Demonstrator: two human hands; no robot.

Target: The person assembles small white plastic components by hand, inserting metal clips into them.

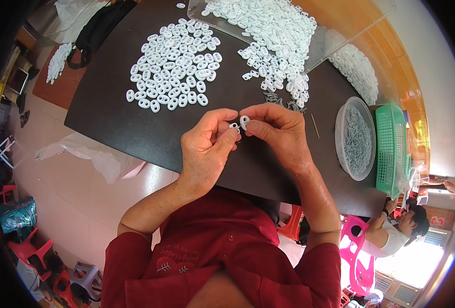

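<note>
Above the table's near edge, my left hand point(205, 146) and my right hand point(284, 134) meet fingertip to fingertip. A small white plastic piece point(233, 126) is pinched between my left thumb and fingers, partly covered by them. My right thumb and forefinger grip a white oval two-hole plastic piece point(244, 121), tilted on edge. The two pieces are very close together; whether they are joined I cannot tell. Beyond my left hand lies a spread of similar white oval two-hole pieces point(173, 69). Loose smaller white pieces point(273, 64) are scattered beyond my right hand.
The dark table point(114, 123) also bears a clear tray point(330, 54) heaped with white pieces, small grey screw-like parts point(272, 97), and a thin stick point(315, 126). At right stand a round tub point(342, 146) of grey parts and a green basket point(386, 154). Another person point(391, 236) sits lower right.
</note>
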